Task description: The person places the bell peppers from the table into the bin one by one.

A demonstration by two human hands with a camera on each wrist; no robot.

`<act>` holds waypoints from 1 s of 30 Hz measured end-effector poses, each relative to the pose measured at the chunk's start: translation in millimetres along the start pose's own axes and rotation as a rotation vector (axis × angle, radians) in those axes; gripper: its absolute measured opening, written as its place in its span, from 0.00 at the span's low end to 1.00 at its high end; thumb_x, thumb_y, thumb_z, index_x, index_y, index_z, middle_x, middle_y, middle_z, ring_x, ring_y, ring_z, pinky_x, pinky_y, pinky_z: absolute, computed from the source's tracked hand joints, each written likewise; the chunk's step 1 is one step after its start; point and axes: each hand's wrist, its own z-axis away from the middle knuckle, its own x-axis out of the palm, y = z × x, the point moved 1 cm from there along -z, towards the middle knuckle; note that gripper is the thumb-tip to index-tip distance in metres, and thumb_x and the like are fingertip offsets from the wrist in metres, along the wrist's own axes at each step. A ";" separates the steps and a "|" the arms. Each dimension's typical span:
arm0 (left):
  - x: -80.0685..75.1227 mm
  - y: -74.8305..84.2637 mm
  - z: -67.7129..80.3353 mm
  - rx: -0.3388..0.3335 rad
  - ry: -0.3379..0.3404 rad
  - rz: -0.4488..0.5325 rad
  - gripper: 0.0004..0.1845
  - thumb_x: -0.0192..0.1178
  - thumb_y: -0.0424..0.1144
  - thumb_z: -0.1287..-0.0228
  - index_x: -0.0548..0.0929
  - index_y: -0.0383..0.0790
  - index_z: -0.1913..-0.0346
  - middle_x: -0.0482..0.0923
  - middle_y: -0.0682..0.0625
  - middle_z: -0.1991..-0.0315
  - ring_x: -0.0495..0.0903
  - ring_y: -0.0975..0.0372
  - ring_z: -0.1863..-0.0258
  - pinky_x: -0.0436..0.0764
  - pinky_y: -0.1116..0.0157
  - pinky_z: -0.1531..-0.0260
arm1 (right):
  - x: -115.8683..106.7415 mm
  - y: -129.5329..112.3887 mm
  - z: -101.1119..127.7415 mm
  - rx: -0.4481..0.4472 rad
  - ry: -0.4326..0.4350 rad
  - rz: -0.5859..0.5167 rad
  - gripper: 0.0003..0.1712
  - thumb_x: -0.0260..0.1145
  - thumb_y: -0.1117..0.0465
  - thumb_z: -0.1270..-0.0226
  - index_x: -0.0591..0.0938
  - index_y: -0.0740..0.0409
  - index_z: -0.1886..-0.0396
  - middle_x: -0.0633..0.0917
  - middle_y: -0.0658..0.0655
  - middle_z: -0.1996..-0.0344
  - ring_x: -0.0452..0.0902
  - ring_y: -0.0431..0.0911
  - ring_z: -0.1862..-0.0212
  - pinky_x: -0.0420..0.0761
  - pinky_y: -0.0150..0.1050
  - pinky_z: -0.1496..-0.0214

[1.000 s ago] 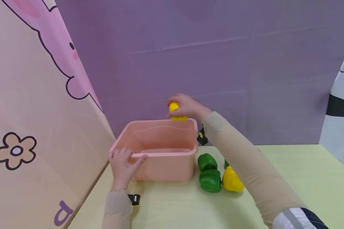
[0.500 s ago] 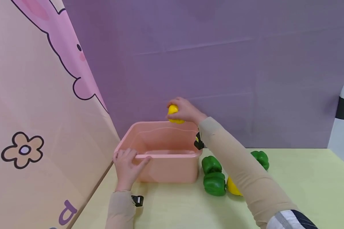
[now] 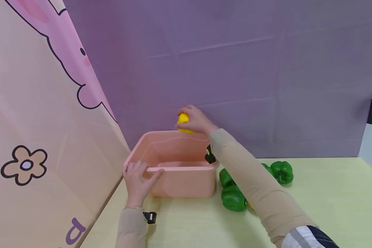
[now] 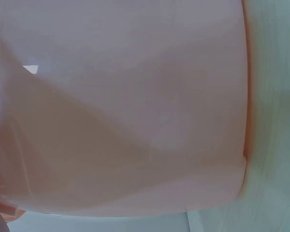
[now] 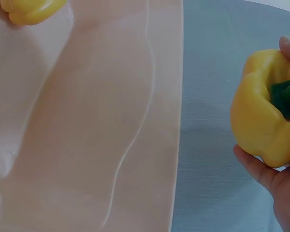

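A glossy, lobed yellow bell pepper is held high at the far rim of a pink, rectangular plastic bin.
The right hand has its fingers clamped round it; released too far back, it could clip the rim or fall behind. The left hand curls its fingers over the near-left rim; a hard pull could shift the bin on the pale worktop.

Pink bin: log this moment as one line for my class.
left hand: grips rim of pink bin; right hand: holds yellow pepper near far rim; in bin: another yellow pepper; on table: green peppers
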 end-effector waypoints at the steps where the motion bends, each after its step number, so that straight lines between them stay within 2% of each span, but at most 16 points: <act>1: -0.5 -0.2 -0.1 -0.001 0.000 -0.002 0.31 0.59 0.72 0.48 0.73 0.45 0.76 0.73 0.53 0.75 0.66 0.54 0.69 0.55 0.43 0.47 | 1.2 0.1 -0.1 -0.002 -0.003 0.007 0.28 0.72 0.49 0.42 0.78 0.55 0.44 0.71 0.56 0.44 0.71 0.48 0.54 0.78 0.36 0.58; 10: -3.5 1.2 -0.5 0.007 0.002 -0.010 0.31 0.58 0.72 0.47 0.72 0.44 0.77 0.72 0.52 0.75 0.66 0.53 0.69 0.55 0.43 0.48 | 12.8 -2.6 0.9 0.039 -0.067 0.037 0.25 0.72 0.48 0.43 0.78 0.50 0.48 0.73 0.54 0.48 0.72 0.47 0.57 0.78 0.35 0.60; 16: -2.9 4.6 -2.7 0.015 0.002 -0.012 0.32 0.57 0.73 0.47 0.74 0.44 0.76 0.73 0.52 0.75 0.67 0.53 0.69 0.55 0.43 0.47 | 21.5 -3.7 1.5 0.040 -0.187 0.052 0.25 0.72 0.51 0.42 0.79 0.55 0.47 0.73 0.54 0.53 0.72 0.48 0.57 0.79 0.36 0.61; 22: -1.4 4.9 -2.7 0.010 -0.019 -0.019 0.31 0.60 0.70 0.47 0.75 0.43 0.75 0.74 0.52 0.74 0.67 0.53 0.68 0.54 0.43 0.47 | 32.4 0.8 1.5 0.036 -0.305 0.084 0.24 0.71 0.54 0.42 0.79 0.59 0.47 0.78 0.55 0.57 0.73 0.48 0.59 0.78 0.35 0.63; 30: -2.6 4.9 -1.1 0.006 -0.021 -0.014 0.32 0.58 0.72 0.46 0.74 0.43 0.76 0.73 0.52 0.75 0.67 0.53 0.68 0.54 0.43 0.47 | 41.9 0.2 10.8 0.108 -0.413 0.113 0.16 0.71 0.54 0.43 0.81 0.55 0.59 0.79 0.54 0.64 0.75 0.46 0.63 0.78 0.33 0.65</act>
